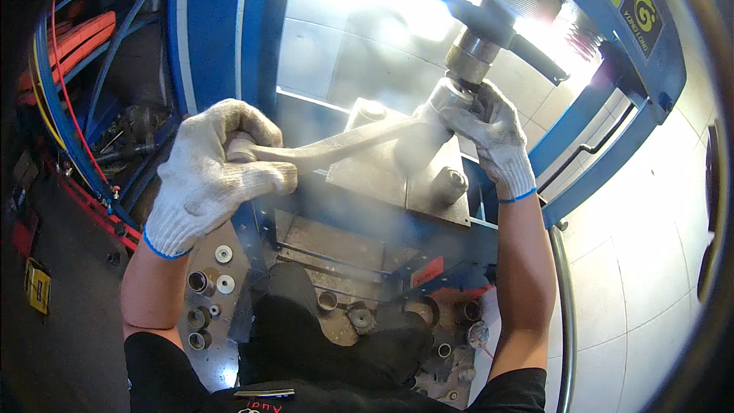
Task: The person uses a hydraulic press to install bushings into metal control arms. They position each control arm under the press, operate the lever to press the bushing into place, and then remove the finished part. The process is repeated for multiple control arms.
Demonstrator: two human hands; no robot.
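Observation:
A grey metal suspension arm (352,145) lies slantwise over the press bed, its right end higher in the picture. My gloved left hand (206,172) is closed round its left end, fingers and thumb about the round eye there. At the other end, my gloved right hand (493,134) grips the larger eye, with thumb and fingers against its side. Directly over that eye is the round steel ram (470,57) of the press. A small dark piece shows between ram and eye; my fingers partly hide it. Beneath the arm sit steel plates (367,183) on the press bed.
Blue press frame posts (218,38) stand left and right. A round steel stub (451,182) rises from the plates. Several rings and sleeves (200,283) lie on a board below left, with more metal parts (359,317) below. A black hose (567,321) hangs at right.

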